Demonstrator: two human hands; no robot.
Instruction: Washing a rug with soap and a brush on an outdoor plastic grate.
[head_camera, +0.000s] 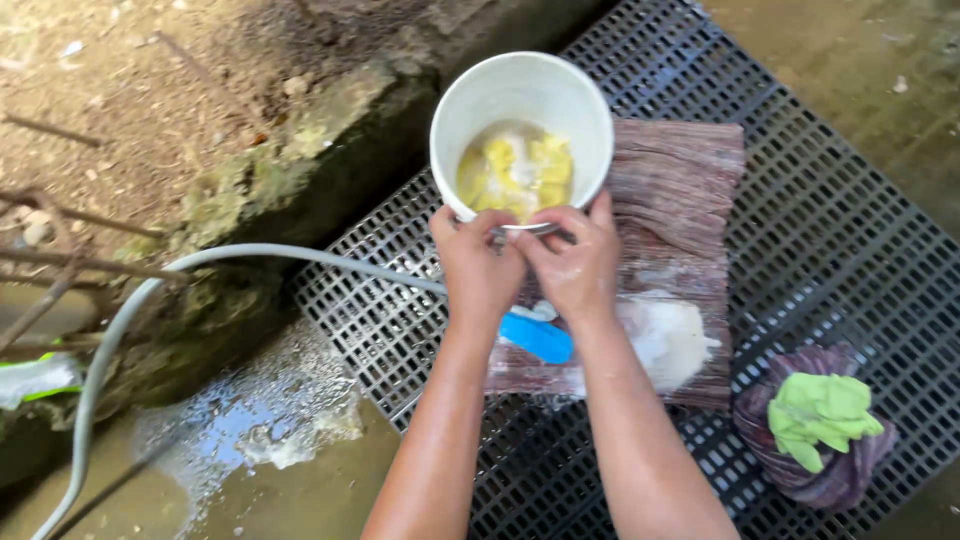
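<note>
Near, at the right: a green cloth (822, 415) heaped on a striped bundle (835, 470), set well apart from the hands, out of the wet. Near, at the left: a puddle (255, 425) with foam on the muddy ground, beside the black grate (830, 230). Grey hose (130, 310) bent round from the near left toward the hands.

Further in: a blue brush (538, 338) lying on the striped mat (685, 200), tucked under the wrists, close enough to grab. White suds (668, 340) just right of it on the mat. Mat spread flat over the grate, likely so water could drain through.

Both forearms stretched straight out, side by side, wet. Left hand (476, 268) and right hand (577, 262) pressed together, thumbs up, fingers curled tight on the near rim of the white bucket (522, 105). Both clamped on that rim, likely to keep it steady or tip it.

Far: bucket standing on the far end of the mat, a yellow cloth (516, 172) soaking in soapy water inside. Beyond it, at the far left, a mossy stone edge (320, 150) and dry dirt.
</note>
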